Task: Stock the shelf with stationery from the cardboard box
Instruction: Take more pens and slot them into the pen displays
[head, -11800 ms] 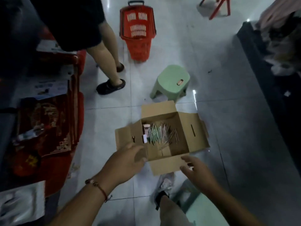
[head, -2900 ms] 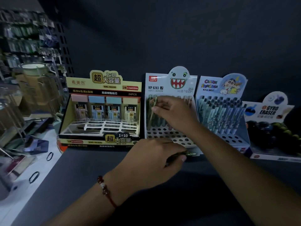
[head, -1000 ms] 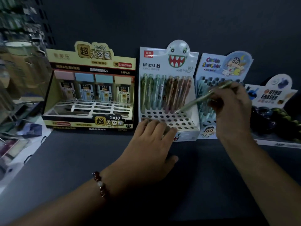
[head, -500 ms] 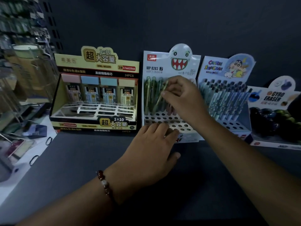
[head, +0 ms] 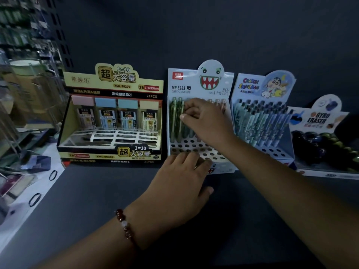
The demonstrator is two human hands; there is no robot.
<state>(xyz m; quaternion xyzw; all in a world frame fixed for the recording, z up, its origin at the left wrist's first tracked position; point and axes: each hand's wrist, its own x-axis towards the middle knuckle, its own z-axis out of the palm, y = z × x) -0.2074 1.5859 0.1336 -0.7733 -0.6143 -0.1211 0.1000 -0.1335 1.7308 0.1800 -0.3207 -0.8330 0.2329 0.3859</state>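
Observation:
A white pen display box (head: 202, 82) with a toothy monster face stands on the dark shelf (head: 93, 200). Green and pinkish pens (head: 173, 121) stand in its back row, and the perforated tray (head: 191, 145) in front of them has open holes. My right hand (head: 207, 121) reaches over the tray and pinches a green pen (head: 182, 123) that stands upright among the left pens. My left hand (head: 180, 183) lies flat on the shelf, its straight fingers touching the box's front edge. Whether anything is under its palm is hidden. The cardboard box is out of view.
A yellow and black box of pencil leads (head: 116, 113) stands left of the pen box. To the right are a cartoon pen display (head: 260, 117) full of pens and a Gyro Eraser display (head: 320, 133). A wire rack (head: 29, 94) stands at far left.
My right hand carried the pen from the right side over to the left of the monster display and lowered it upright among the back-row pens. My left hand stayed put.

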